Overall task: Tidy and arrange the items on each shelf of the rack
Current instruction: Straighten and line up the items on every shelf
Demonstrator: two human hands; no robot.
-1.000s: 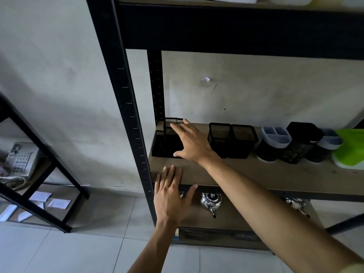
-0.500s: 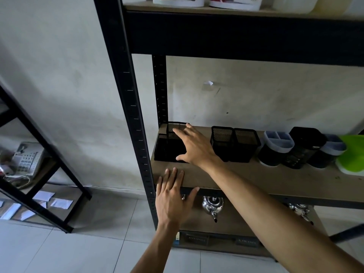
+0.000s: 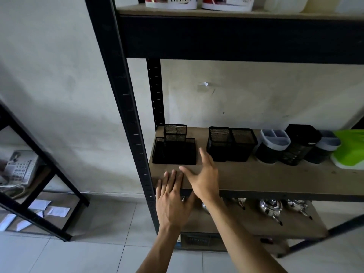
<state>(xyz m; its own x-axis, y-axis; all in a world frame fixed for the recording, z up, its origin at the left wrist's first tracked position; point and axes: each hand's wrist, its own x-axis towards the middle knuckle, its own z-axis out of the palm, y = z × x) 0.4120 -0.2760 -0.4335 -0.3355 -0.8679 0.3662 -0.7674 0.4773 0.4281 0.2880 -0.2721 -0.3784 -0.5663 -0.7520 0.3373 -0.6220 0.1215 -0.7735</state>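
A black mesh desk organiser (image 3: 174, 149) stands at the left end of the wooden shelf (image 3: 256, 178). To its right stand two black mesh pen cups (image 3: 231, 143), then dark holders with grey divided tops (image 3: 272, 146), a black container (image 3: 300, 143) and a green lid (image 3: 349, 148). My right hand (image 3: 204, 177) hovers open in front of the organiser, fingers straight, holding nothing. My left hand (image 3: 172, 200) rests flat on the shelf's front edge, fingers straight.
The black rack post (image 3: 126, 107) rises left of my hands. The shelf above carries red and white tubs (image 3: 199, 1). Metal teapots (image 3: 270, 209) stand on the shelf below. A second rack at far left holds a telephone (image 3: 18, 170) and papers (image 3: 49, 208).
My right hand has let go of the mesh organiser and drawn back toward me to the shelf front. The view has tilted up, showing the upper shelf's tubs. The left hand stays put.
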